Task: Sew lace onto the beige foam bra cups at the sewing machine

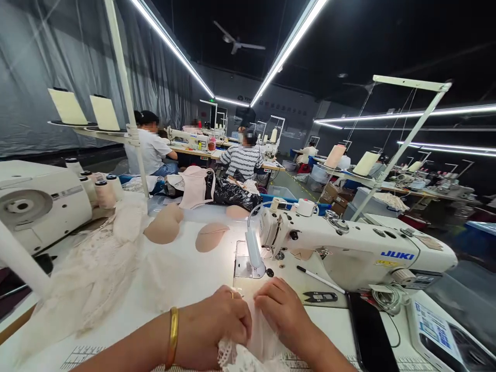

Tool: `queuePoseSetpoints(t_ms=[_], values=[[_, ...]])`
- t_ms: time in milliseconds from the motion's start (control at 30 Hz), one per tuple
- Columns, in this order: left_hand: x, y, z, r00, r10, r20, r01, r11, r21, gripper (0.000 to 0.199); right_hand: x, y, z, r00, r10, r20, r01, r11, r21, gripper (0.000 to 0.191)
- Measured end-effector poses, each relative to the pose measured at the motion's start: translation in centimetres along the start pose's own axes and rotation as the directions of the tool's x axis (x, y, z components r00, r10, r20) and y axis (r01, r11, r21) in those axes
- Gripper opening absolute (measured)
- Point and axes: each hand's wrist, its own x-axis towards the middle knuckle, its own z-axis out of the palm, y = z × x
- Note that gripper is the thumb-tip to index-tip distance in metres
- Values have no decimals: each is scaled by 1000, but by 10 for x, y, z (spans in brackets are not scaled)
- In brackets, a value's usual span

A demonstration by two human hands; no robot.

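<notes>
Both hands work on one piece of pale, sheer lace fabric [260, 330] at the front of the sewing table. My left hand [222, 320], with a gold bangle at the wrist, is closed on the fabric, and a scalloped lace edge hangs below its fingers. Opposite it, my right hand [282, 312] has its fingers bent and pressed onto the cloth's right side. Just beyond the fingertips lies the metal needle plate [245, 267] of a white sewing machine [341, 248], lit by a small lamp [253, 253].
Black thread snips [320, 296], a white pen [321, 279] and a black phone [370, 330] lie at the right. Beige bra cups [165, 225] rest behind. A lace heap [96, 274] and thread cones [104, 194] are at left. Other people sit at machines farther back.
</notes>
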Motion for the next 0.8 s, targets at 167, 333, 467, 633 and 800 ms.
queuePoseSetpoints(t_ms=[167,333,467,633,800], values=[[34,-46,-24,991,30,128,-70,945,320,20,30,36,-3,960,-212,185,275,841,-466,30],[40,-59,-29,993,-25,115,-17,937,350,31,20,37,-9,980,-106,169,167,900,-402,40],[38,-55,-26,995,-8,98,-29,929,370,29,19,34,-14,986,-49,161,110,912,-395,37],[41,-57,-23,997,65,32,-72,919,388,25,22,40,-13,989,-28,143,89,896,-436,32],[46,-65,-20,997,69,28,-74,922,380,25,22,42,-14,994,4,106,51,857,-512,31]])
